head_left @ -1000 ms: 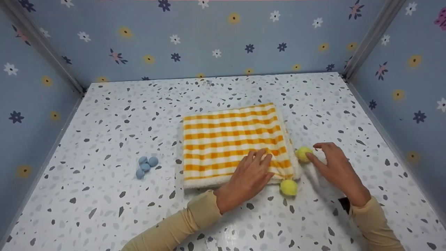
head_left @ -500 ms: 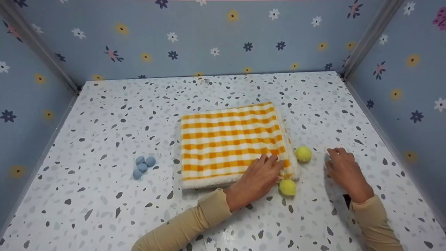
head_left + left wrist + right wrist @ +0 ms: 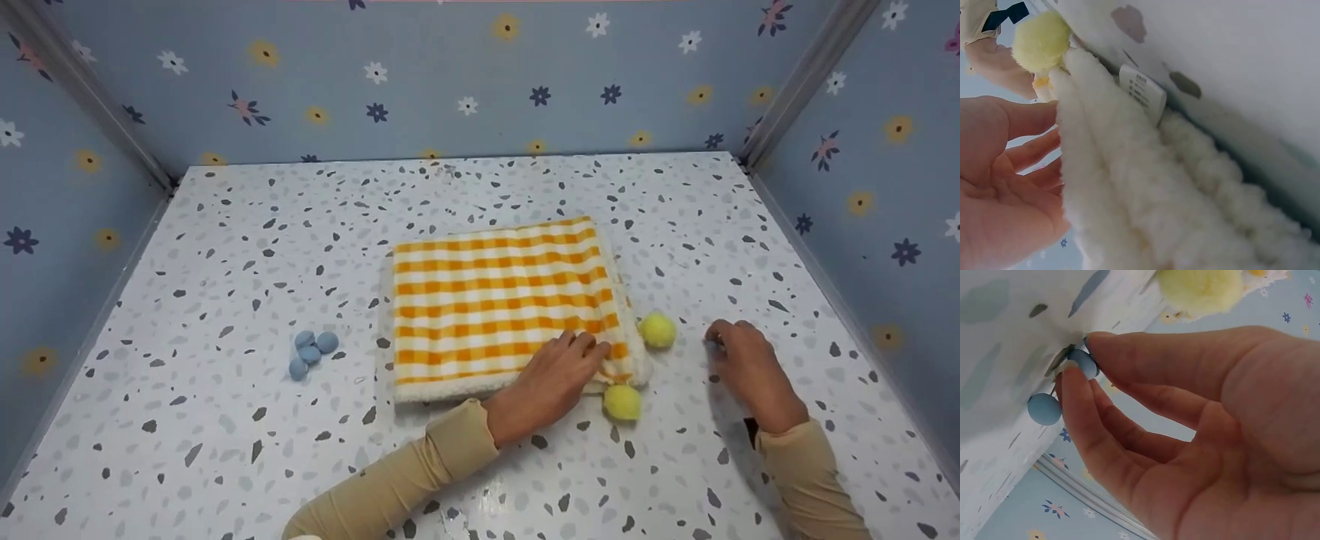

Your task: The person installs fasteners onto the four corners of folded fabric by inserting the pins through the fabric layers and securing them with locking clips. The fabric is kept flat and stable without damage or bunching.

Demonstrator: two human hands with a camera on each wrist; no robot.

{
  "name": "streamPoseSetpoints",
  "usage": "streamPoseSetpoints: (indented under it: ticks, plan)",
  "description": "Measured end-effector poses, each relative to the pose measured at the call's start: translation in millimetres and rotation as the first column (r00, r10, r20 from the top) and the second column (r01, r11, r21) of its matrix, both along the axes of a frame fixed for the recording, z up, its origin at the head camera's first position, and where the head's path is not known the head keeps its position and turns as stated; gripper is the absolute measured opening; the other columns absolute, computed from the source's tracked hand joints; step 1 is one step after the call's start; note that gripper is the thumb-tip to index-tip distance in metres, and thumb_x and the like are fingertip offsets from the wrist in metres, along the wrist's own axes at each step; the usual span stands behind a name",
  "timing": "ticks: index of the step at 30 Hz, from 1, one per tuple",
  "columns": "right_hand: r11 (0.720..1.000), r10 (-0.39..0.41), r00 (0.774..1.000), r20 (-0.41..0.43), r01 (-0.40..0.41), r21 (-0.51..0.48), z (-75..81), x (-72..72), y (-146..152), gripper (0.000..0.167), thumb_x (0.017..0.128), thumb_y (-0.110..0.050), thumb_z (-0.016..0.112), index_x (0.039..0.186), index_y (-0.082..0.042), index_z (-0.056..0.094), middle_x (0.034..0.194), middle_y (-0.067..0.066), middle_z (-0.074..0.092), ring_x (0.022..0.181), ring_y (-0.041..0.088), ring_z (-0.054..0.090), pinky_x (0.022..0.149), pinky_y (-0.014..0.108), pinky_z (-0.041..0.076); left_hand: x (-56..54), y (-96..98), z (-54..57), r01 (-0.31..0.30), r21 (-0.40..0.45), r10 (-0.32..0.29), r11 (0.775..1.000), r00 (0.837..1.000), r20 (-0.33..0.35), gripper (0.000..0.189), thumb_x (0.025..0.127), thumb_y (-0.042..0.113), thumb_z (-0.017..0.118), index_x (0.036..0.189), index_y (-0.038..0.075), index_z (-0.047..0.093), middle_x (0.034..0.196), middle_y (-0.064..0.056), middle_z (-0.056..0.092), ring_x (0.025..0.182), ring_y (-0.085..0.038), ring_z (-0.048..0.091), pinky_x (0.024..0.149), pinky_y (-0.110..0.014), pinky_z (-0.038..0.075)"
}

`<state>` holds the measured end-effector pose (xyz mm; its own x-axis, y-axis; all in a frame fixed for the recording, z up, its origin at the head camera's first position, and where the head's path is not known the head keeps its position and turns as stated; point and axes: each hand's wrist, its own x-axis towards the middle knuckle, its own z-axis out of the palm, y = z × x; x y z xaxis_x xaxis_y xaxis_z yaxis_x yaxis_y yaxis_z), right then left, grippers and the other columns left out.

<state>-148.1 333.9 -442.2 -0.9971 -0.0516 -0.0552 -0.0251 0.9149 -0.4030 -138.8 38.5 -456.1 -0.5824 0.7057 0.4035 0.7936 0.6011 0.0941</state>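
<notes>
A folded yellow-and-white checked blanket with white fleece edges lies mid-table. My left hand rests on its near right corner, fingers loosely bent; the left wrist view shows the thumb and fingers against the fleece edge. Yellow pompoms mark the near corner and the right side. To the right of the blanket, my right hand is down at the tabletop. Its thumb and index finger pinch a small round blue button-like piece. Another such blue piece sits just beside the fingertips.
Several similar blue pieces lie in a cluster left of the blanket. Flower-patterned blue walls enclose the speckled white table at the back and both sides. A white label sticks out from the fleece.
My right hand has moved from the right-side pompom to the right and now pinches a blue piece. My left hand has slid slightly right toward the blanket's corner.
</notes>
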Motion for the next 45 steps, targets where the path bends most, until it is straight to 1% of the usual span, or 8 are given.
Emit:
streamPoseSetpoints:
  ticks: [6, 17, 22, 28, 34, 36, 39, 45]
  plan:
    - [1.000, 0.007, 1.000, -0.015, -0.007, 0.015, -1.8, 0.5, 1.2, 0.014, 0.091, 0.015, 0.058, 0.103, 0.009, 0.063, 0.099, 0.028, 0.062, 0.091, 0.041, 0.057, 0.079, 0.057, 0.047, 0.6, 1.2, -2.9, -0.005, -0.026, 0.005, 1.000, 1.000, 0.010, 0.027, 0.101, 0.009, 0.061, 0.128, 0.008, 0.065, 0.110, -0.005, 0.064, 0.089, -0.017, 0.056, 0.069, -0.023, 0.046]
    - [0.999, -0.005, 0.993, -0.120, 0.010, 0.037, -4.4, -2.6, 2.3, 0.013, 0.096, 0.005, 0.061, 0.107, 0.011, 0.064, 0.092, 0.030, 0.065, 0.078, 0.037, 0.061, 0.068, 0.052, 0.050, -3.7, -1.5, -4.3, 0.014, 0.019, -0.015, 1.000, 0.999, 0.029, 0.028, 0.096, -0.004, 0.058, 0.121, 0.007, 0.067, 0.108, -0.005, 0.064, 0.090, -0.018, 0.059, 0.073, -0.025, 0.049]
    - [0.999, -0.012, 0.984, -0.179, 0.021, 0.048, -4.1, -2.0, 0.5, 0.012, 0.096, 0.004, 0.062, 0.106, 0.010, 0.063, 0.089, 0.027, 0.065, 0.074, 0.035, 0.060, 0.062, 0.047, 0.048, -2.7, 1.0, -5.0, -0.014, -0.022, 0.015, 1.000, 0.999, 0.030, 0.027, 0.098, 0.005, 0.064, 0.125, 0.009, 0.067, 0.111, -0.004, 0.065, 0.091, -0.019, 0.059, 0.072, -0.025, 0.048]
    - [0.997, -0.011, 0.972, -0.235, 0.030, 0.075, -5.3, -1.0, -0.5, 0.019, 0.094, 0.005, 0.061, 0.109, 0.015, 0.066, 0.090, 0.029, 0.064, 0.077, 0.038, 0.060, 0.066, 0.053, 0.050, -0.7, 8.6, -6.4, -0.076, -0.072, 0.072, 0.995, 0.996, -0.049, 0.023, 0.099, 0.012, 0.067, 0.121, 0.012, 0.070, 0.105, -0.003, 0.065, 0.087, -0.019, 0.059, 0.063, -0.024, 0.044]
    - [0.999, 0.015, 0.952, -0.307, 0.000, 0.046, -7.5, 0.5, 0.4, 0.014, 0.092, 0.008, 0.063, 0.103, 0.014, 0.069, 0.089, 0.028, 0.066, 0.079, 0.041, 0.061, 0.068, 0.056, 0.050, -3.8, 14.6, -8.3, -0.121, -0.039, 0.115, 0.992, 0.985, -0.129, 0.015, 0.095, 0.010, 0.071, 0.109, 0.014, 0.072, 0.105, -0.002, 0.066, 0.083, -0.018, 0.061, 0.058, -0.023, 0.045]
    - [1.000, 0.009, 0.955, -0.297, -0.001, 0.029, -6.8, -0.3, -0.1, 0.013, 0.091, 0.008, 0.064, 0.103, 0.013, 0.069, 0.091, 0.028, 0.067, 0.081, 0.041, 0.062, 0.070, 0.056, 0.050, -5.3, 14.2, -7.6, -0.120, -0.001, 0.119, 0.993, 0.986, -0.118, 0.012, 0.095, 0.008, 0.070, 0.106, 0.013, 0.071, 0.102, -0.002, 0.066, 0.080, -0.018, 0.061, 0.056, -0.023, 0.045]
    - [1.000, 0.007, 0.962, -0.273, -0.005, 0.007, -4.8, -1.9, -1.8, 0.013, 0.091, 0.008, 0.066, 0.104, 0.013, 0.068, 0.094, 0.029, 0.068, 0.084, 0.042, 0.064, 0.073, 0.056, 0.051, -8.4, 13.0, -5.2, -0.119, 0.053, 0.120, 0.992, 0.992, -0.032, 0.011, 0.097, 0.005, 0.064, 0.105, 0.009, 0.070, 0.099, -0.003, 0.068, 0.081, -0.017, 0.063, 0.061, -0.023, 0.049]
    - [0.998, 0.049, 0.944, -0.327, -0.057, -0.017, -3.4, -1.1, -10.4, 0.010, 0.093, 0.004, 0.070, 0.103, 0.007, 0.069, 0.095, 0.026, 0.063, 0.083, 0.039, 0.065, 0.070, 0.053, 0.053, -14.4, 9.2, -1.1, -0.116, 0.170, 0.088, 0.979, 0.982, 0.167, 0.027, 0.101, 0.001, 0.054, 0.125, 0.004, 0.063, 0.099, -0.008, 0.069, 0.089, -0.020, 0.067, 0.069, -0.025, 0.055]
